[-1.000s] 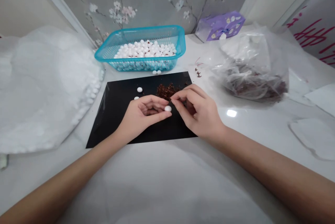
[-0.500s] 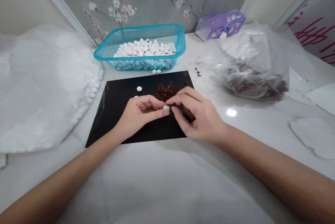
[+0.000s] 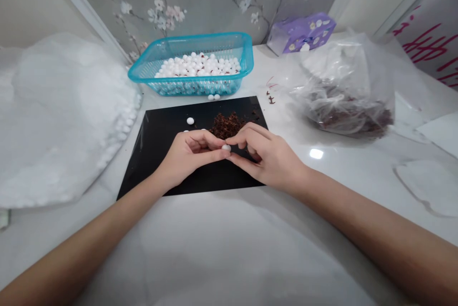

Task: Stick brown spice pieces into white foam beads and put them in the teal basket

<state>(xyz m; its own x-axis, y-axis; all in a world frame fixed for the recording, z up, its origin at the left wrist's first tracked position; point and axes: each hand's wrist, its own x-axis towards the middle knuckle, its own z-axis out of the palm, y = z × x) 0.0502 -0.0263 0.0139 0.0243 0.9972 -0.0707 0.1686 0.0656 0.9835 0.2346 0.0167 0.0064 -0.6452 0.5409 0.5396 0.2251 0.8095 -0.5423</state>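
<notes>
Over the black mat [image 3: 143, 163] a small white ball [image 3: 226, 147] sits between both hands' fingertips. My left hand [image 3: 191, 155] pinches it from the left between thumb and fingers. From the right, the index finger and thumb of my right hand [image 3: 266, 155] close against the same ball, the other fingers curled. Just behind the hands is a heap of dark reddish-brown small pieces [image 3: 227, 125]. One loose white ball [image 3: 190, 121] lies on the mat, with others partly hidden behind my left hand.
Behind the mat stands a blue plastic basket [image 3: 193, 85] of white balls, with two balls [image 3: 213, 97] before it. A big bag of white balls [image 3: 64, 120] fills the left. At right are a clear bag with brown pieces [image 3: 347, 100] and a purple tissue pack [image 3: 307, 34].
My right hand's thumb and index finger have closed in from slightly apart onto the ball. The ball and left fingertips have shifted very slightly left.
</notes>
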